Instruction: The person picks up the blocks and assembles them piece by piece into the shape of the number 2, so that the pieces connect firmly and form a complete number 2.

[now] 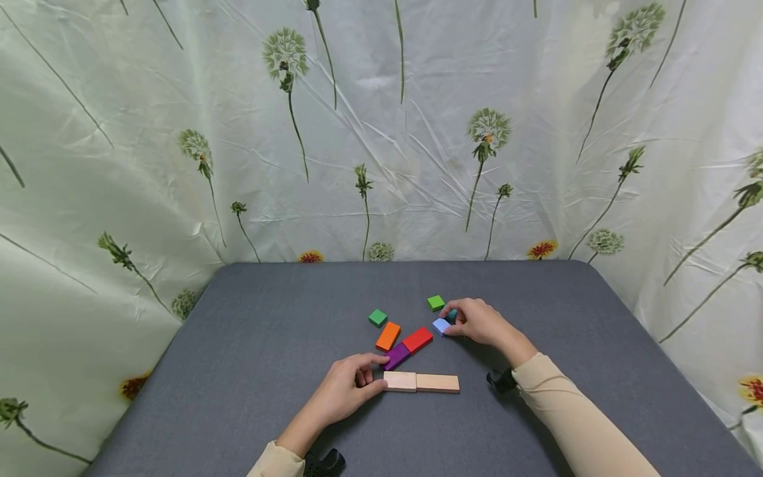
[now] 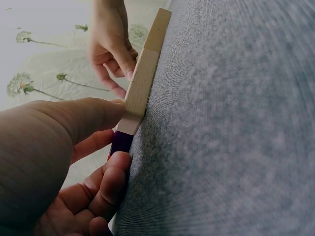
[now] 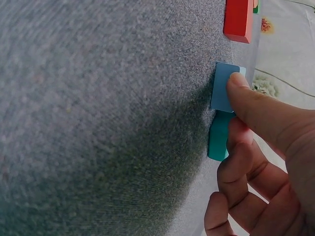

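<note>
the blue block (image 1: 441,326) lies on the desk (image 1: 268,318) at the fingertips of the right hand (image 1: 479,322), pinched between thumb and forefinger, the other fingers curled loosely behind. right next to it, partly under that hand, sits the teal block (image 3: 218,140); whether a finger touches it, i cannot tell. the left hand (image 1: 344,389) is half spread, thumb against the left end of the pale block (image 1: 399,381) and forefinger reaching to the near end of the purple block (image 1: 395,357), its remaining fingers loosely bent. the pale block meets the tan block (image 1: 438,383) end to end, making a row that runs rightward from the left thumb. the purple block meets the red block (image 1: 418,340) the same way, on a slant whose far end points toward the blue block, with a gap between. the orange block (image 1: 388,336) lies just beside that slanted row, on its far left side, and the dark green block (image 1: 378,318) just past it. the light green block (image 1: 436,303) lies beyond the blue block, near the right forefinger. the right hand blocks much of the teal block from above. black bands (image 1: 502,381) show by both wrists, below pale sleeves (image 1: 581,411), and behind the desk hangs a white cloth (image 1: 417,192) printed with dandelions.
</note>
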A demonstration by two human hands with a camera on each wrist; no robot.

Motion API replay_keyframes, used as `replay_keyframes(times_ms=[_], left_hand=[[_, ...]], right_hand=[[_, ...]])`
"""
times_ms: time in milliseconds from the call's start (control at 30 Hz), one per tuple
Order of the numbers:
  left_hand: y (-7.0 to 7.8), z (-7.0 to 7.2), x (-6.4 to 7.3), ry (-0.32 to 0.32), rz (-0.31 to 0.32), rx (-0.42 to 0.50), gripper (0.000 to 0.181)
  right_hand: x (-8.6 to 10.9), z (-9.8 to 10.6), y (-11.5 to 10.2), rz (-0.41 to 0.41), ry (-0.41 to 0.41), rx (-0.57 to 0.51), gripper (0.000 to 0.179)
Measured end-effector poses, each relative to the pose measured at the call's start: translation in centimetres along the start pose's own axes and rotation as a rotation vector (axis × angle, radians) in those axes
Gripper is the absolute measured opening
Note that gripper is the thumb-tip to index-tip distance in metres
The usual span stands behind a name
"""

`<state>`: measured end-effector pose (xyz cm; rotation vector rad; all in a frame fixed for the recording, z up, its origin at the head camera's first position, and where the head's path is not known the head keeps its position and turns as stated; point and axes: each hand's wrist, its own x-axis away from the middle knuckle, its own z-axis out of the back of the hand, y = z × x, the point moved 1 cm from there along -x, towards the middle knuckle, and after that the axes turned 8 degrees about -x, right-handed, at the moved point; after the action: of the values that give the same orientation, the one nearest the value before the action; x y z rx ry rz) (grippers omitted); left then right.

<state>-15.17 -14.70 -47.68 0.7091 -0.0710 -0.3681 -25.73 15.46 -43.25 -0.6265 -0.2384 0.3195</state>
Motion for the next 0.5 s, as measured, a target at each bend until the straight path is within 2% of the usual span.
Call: replay_keyframes(times_ms=[500], left_hand=[[0.12,-0.01,0.04,0.004,0.000,-0.002,0.035]], right_hand=[[-0.57,-0.03,-0.05,0.001,0.010,0.012,0.028]])
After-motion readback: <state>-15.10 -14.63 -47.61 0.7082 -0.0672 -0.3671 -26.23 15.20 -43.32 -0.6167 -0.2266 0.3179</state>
